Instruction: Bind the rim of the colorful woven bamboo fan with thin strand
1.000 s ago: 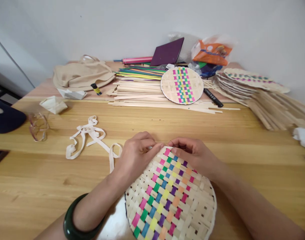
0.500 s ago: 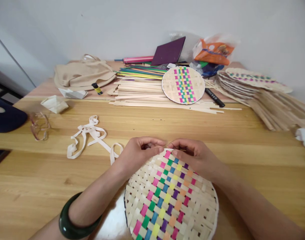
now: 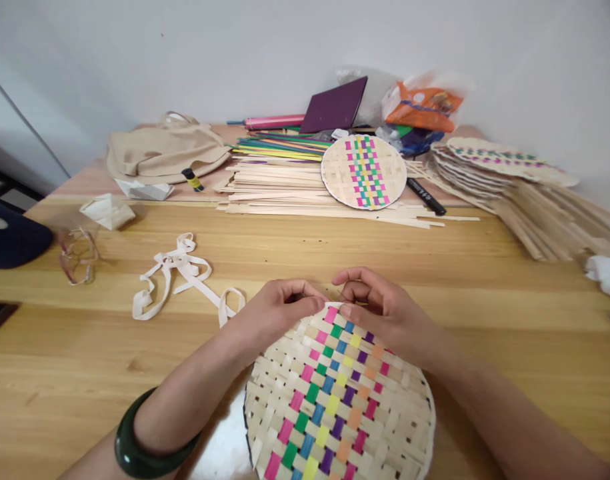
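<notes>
A round woven mat (image 3: pixel 329 393) of pale flat strips, with pink, green, blue, yellow, purple and orange bands, is tilted toward me, its lower edge cut off by the view. White binding runs round its rim. My left hand (image 3: pixel 285 313) pinches the far rim between thumb and fingers. Close beside it, my right hand (image 3: pixel 385 307) has its thumb on the same rim, other fingers curled behind and the index finger lifted. A thin line, perhaps a needle or thread, shows by the right fingers; it is too small to tell.
White cloth tape (image 3: pixel 185 267) lies loosely curled at left, near glasses (image 3: pixel 78 257) and a dark blue cap (image 3: pixel 12 233). Behind are pale strips (image 3: pixel 275 183), another woven disc (image 3: pixel 363 172), a black marker (image 3: pixel 427 197), a glue stick (image 3: pixel 192 179) and stacked woven discs (image 3: pixel 469 167).
My right index finger has lifted away from the rim, opening a gap to my left fingertips. The left hand keeps its pinch. The whole view has shifted slightly.
</notes>
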`<action>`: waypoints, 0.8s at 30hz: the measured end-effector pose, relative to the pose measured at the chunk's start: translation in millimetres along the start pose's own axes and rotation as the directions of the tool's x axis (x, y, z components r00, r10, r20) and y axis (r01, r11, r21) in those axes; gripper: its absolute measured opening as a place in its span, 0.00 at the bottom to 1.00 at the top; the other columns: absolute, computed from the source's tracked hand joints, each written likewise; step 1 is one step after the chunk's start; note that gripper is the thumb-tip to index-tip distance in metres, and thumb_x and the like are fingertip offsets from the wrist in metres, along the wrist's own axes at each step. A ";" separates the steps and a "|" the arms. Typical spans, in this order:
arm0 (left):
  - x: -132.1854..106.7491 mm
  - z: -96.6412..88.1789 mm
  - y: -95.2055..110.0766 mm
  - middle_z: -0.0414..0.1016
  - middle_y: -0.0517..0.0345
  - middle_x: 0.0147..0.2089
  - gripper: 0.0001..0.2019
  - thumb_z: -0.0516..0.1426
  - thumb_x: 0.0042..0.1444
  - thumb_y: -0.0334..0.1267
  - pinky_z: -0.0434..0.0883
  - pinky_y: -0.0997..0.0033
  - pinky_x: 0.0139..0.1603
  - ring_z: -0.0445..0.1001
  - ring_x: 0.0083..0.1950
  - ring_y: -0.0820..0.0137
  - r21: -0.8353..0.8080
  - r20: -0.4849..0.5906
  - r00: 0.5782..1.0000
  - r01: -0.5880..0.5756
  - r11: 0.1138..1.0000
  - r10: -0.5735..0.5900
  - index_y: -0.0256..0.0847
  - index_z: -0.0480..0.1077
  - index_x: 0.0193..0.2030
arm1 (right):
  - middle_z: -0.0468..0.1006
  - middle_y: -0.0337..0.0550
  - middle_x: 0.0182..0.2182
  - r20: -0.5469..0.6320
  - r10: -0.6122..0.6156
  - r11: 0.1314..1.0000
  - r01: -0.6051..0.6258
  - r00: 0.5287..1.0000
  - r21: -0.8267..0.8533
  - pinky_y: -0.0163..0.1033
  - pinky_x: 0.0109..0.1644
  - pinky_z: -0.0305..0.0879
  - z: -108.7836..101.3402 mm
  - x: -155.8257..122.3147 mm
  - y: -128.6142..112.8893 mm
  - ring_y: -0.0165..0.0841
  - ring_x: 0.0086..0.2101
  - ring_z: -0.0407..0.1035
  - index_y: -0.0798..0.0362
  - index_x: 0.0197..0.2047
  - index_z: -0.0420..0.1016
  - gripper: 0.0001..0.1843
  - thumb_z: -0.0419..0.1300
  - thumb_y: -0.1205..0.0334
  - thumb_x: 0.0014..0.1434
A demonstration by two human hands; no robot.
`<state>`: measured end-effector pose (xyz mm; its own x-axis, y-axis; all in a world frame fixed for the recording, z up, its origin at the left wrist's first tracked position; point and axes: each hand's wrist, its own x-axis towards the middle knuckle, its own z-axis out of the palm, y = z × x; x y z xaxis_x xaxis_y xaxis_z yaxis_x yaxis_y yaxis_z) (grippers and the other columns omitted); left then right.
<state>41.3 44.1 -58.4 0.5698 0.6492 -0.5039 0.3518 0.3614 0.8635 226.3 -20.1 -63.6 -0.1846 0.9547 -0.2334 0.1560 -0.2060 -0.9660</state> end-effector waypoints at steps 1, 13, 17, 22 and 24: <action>-0.5 0.2 1.0 0.75 0.56 0.29 0.12 0.60 0.51 0.45 0.66 0.74 0.28 0.71 0.28 0.72 -0.012 0.005 1.000 0.011 1.000 -0.011 0.37 0.73 0.32 | 0.64 0.34 0.27 0.001 -0.001 1.000 0.001 1.000 -0.003 0.34 0.30 0.56 0.1 -0.1 -0.6 0.28 0.28 0.59 0.50 0.47 0.62 0.12 0.56 0.59 0.60; 0.2 2.7 -5.9 0.70 0.65 0.23 0.09 0.63 0.48 0.44 0.59 0.77 0.25 0.62 0.23 0.79 -0.043 -0.022 0.999 -0.047 0.998 0.046 0.40 0.75 0.29 | 0.65 0.34 0.28 -0.025 -0.014 1.000 0.014 1.000 -0.016 0.34 0.31 0.58 2.6 -4.9 -2.0 0.28 0.29 0.62 0.48 0.47 0.63 0.12 0.57 0.60 0.60; -0.5 4.0 -1.0 0.70 0.66 0.23 0.09 0.63 0.48 0.44 0.58 0.78 0.24 0.60 0.21 0.80 -0.003 -0.044 0.999 -0.013 1.000 0.013 0.40 0.76 0.29 | 0.64 0.34 0.29 -0.020 -0.024 1.000 0.024 1.000 0.008 0.34 0.32 0.58 1.8 -3.3 -1.6 0.27 0.29 0.61 0.49 0.47 0.63 0.11 0.57 0.62 0.60; -0.8 4.5 -0.4 0.72 0.64 0.23 0.09 0.64 0.47 0.44 0.60 0.78 0.25 0.62 0.23 0.79 -0.011 -0.050 0.999 0.014 1.000 -0.015 0.40 0.78 0.30 | 0.63 0.33 0.28 -0.008 -0.019 1.000 0.019 1.000 0.004 0.33 0.32 0.57 1.7 -3.0 0.0 0.27 0.29 0.60 0.50 0.47 0.62 0.11 0.56 0.64 0.61; 1.2 4.1 -3.2 0.72 0.64 0.24 0.10 0.64 0.48 0.44 0.61 0.78 0.26 0.63 0.24 0.79 -0.016 -0.041 0.999 0.032 0.999 -0.032 0.40 0.79 0.31 | 0.63 0.32 0.28 -0.007 -0.018 1.000 0.018 1.000 0.005 0.33 0.32 0.57 2.0 -2.7 -0.2 0.26 0.28 0.59 0.50 0.47 0.62 0.11 0.56 0.64 0.61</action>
<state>43.9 41.0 -61.9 0.5272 0.6640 -0.5302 0.3574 0.3928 0.8473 224.8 -23.1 -63.0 -0.1810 0.9597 -0.2148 0.1480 -0.1894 -0.9707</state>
